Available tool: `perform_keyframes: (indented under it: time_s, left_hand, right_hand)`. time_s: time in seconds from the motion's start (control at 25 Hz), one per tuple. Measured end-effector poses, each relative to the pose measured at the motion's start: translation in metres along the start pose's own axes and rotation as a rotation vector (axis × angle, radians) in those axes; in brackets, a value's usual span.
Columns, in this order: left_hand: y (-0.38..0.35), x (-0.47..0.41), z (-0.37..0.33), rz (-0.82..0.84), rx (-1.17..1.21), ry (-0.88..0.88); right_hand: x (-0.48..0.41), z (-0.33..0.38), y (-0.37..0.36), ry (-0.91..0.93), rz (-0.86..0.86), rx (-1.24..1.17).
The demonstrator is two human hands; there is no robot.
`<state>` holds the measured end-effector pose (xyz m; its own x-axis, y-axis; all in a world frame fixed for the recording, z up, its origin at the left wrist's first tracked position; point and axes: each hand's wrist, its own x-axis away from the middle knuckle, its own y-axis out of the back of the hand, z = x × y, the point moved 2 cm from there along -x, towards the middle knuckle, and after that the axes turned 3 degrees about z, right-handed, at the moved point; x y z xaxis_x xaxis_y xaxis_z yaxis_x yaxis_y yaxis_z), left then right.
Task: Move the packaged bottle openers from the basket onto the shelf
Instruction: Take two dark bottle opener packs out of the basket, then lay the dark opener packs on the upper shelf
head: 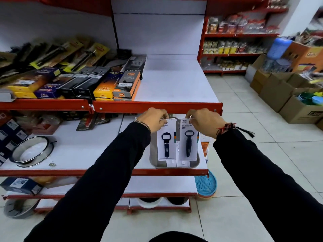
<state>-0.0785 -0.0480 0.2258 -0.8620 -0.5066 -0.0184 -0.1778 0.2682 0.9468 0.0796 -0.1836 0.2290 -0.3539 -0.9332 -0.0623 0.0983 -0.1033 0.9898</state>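
Bottle openers on white cards hung side by side, one from each of my hands, just below the red edge of the shelf [174, 81]. My left hand [153, 119] pinched the top of the left card [166, 144], my right hand [204, 121] pinched the top of the right card [188, 144]. Both cards dangled in front of a grey tray [153, 161] on the lower shelf.

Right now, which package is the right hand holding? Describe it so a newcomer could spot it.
Find the red-edged shelf with bare white space. Just below its edge, the right hand pinches the right-hand bottle opener card. Its opener has a slim, rounded handle; the left card's is flat with a wider head.
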Motion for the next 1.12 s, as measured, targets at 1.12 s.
perform_keyframes:
  time_s: [1.12]
  left_hand:
    - [0.151,-0.143,0.066,-0.151,-0.155,0.038]
  right_hand:
    - [-0.203,0.036,0.093,0.015,-0.083,-0.097]
